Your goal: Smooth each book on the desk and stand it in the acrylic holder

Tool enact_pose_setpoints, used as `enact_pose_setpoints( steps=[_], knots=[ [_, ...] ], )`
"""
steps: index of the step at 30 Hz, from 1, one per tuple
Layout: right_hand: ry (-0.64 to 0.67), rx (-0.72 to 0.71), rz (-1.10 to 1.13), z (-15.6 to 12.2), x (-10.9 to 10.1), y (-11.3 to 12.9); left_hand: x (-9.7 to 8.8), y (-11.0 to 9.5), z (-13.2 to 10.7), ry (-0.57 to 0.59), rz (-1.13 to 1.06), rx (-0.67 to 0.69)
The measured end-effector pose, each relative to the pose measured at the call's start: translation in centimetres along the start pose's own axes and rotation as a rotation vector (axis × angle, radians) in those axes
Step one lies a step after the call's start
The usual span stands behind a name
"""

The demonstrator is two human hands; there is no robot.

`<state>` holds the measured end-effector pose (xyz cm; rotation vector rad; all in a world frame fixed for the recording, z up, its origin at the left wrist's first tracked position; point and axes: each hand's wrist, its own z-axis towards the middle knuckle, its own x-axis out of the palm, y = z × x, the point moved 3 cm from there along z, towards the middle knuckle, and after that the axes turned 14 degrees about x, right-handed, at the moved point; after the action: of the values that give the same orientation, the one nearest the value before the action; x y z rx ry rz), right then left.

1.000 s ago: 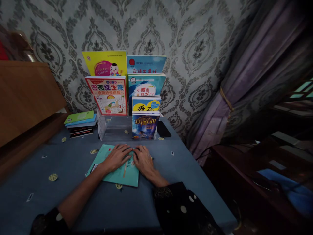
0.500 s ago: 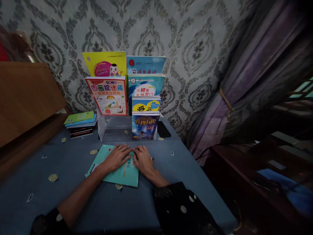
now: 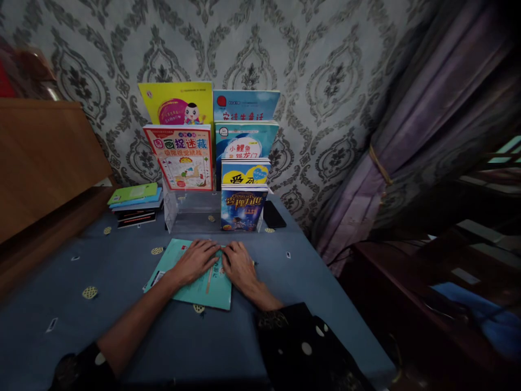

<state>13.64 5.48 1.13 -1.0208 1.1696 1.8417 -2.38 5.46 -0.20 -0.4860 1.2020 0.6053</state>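
Observation:
A teal book (image 3: 203, 290) lies closed and askew on the blue-grey tablecloth (image 3: 134, 347). My left hand (image 3: 197, 262) rests flat over its upper middle, fingers stretched to the right. Across the book's right edge lies my right hand (image 3: 240, 267), its fingers extended and its fingertips close to those of the left. Parts of the cover are hidden under both hands. Just beyond stands a clear tiered book rack (image 3: 191, 221) with several books on it, among them a red-bordered picture book (image 3: 185, 162) and a dark blue book (image 3: 241, 209).
Left of the rack sits a stack of books (image 3: 134, 193), a green one on top. A black phone (image 3: 274, 215) lies to the rack's right. A wooden cabinet (image 3: 44, 157) borders the left side. Purple curtains (image 3: 350, 201) hang at the right, beside a dark red table (image 3: 378, 266).
The view has shifted very slightly. Both hands stay in the same place on the teal book.

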Motion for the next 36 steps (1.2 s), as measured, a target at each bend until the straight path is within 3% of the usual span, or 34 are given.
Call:
enact_pose_setpoints(
  steps=[8, 15, 23, 36],
  knots=[
    [-0.018, 0.022, 0.003, 0.1, 0.1, -0.1, -0.5, -0.3, 0.1, -0.047, 0.015, 0.021],
    [-0.002, 0.022, -0.013, 0.1, 0.0, 0.0, -0.5, -0.3, 0.2, -0.022, 0.011, 0.022],
    [0.051, 0.133, -0.074, 0.1, -0.8, -0.1, -0.3, -0.3, 0.1, -0.009, 0.024, 0.017],
    [0.069, 0.112, -0.091, 0.2, -1.0, 0.0, 0.0, -0.2, 0.1, 0.043, 0.010, 0.015]
  ],
)
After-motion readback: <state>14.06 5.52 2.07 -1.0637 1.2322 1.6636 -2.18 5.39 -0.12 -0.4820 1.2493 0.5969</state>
